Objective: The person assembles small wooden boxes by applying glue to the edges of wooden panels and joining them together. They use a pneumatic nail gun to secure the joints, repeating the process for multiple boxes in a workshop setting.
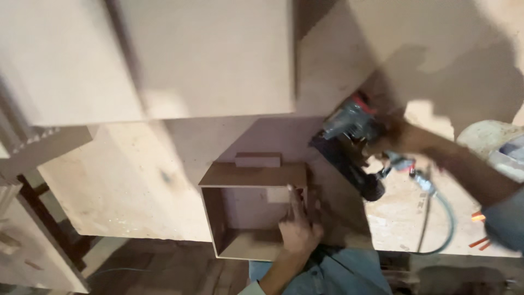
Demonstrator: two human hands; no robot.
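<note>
— Head camera, looking straight down: what is the left hand doing on that open wooden box?

— It lies flat against the box's right wall, fingers stretched up along the edge and thumb tucked near the corner. Nothing is pinched in it; the fingers are extended and pressing, not curled round anything. I'd judge it is there to keep the box from sliding on the workbench, since the frame is light and has no bottom panel that I can see.

— And the right hand?

— Clamped on the handle of a nail gun, though motion blur smears the fingers, so the exact wrap is hard to read. The tool sits just to the right of the box, nose angled toward the wall which the left hand braces. An air hose trails off its rear and loops toward the bench edge, out of the way of the box.

— What about the little wooden block?

— It rests on the bench touching the box's far wall, perhaps as a stop or a spare piece; I cannot tell which.

— Anything else about?

— A large board lies across the top of the view, overlapping the bench. A pale helmet-like thing sits at far right, with some orange bits near the edge.
</note>
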